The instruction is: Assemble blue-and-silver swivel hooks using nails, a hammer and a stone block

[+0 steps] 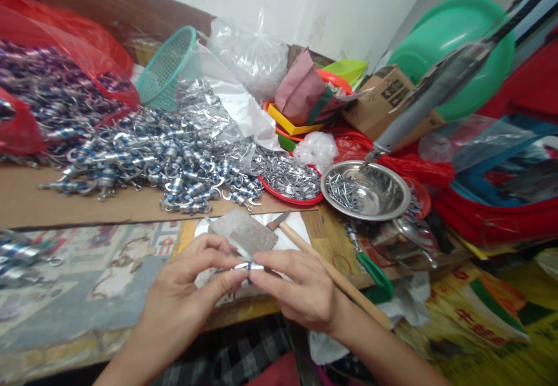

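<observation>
Both hands meet at the table's front edge, pinching one small silver metal fitting (250,266) with a blue band. My left hand (196,278) has thumb and fingertips closed on its left end. On its right end, my right hand (303,287) is closed the same way. Fingers cover most of the piece, so its ends are hidden. Just behind them lies a flat grey metal block (244,230) on white paper. A wooden-handled tool (337,275), perhaps a hammer, slants from beside the block to under my right forearm.
Behind lies a big heap of silver-and-blue fittings (148,150) on cardboard. A red tray (291,179) holds small metal strips, and a steel bowl (387,194) holds pins. A grey rod-like tool (429,98) hangs above the bowl. Green-handled pliers (375,278) lie to the right.
</observation>
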Demonstrator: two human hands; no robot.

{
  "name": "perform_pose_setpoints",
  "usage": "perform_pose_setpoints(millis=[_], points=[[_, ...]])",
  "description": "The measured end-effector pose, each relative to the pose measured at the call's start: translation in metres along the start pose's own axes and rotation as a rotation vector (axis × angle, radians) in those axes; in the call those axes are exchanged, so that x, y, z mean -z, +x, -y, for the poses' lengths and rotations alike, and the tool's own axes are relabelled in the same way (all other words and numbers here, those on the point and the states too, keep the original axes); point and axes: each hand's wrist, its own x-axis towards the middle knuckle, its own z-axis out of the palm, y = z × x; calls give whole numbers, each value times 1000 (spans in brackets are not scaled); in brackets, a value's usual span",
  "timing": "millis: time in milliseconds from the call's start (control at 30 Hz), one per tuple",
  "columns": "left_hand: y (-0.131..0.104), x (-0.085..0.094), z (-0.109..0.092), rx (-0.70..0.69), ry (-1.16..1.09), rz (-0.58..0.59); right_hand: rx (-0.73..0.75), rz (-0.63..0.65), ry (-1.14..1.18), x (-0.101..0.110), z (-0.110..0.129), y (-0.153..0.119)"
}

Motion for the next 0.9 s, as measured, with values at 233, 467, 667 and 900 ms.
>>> perform_pose_setpoints(millis=[233, 467, 667, 900], points=[[-4, -4, -1, 334, -229, -11, -403, -46, 285, -10, 10, 7], [-6, -11, 6, 475, -421, -62, -691, 205, 211, -2, -29, 22], [1, -11, 4, 544, -514, 6, -984, 291, -381, -7, -141, 32], [5, -10, 10, 544, -516, 3, -1026, 323, -393, -23, -171, 30]])
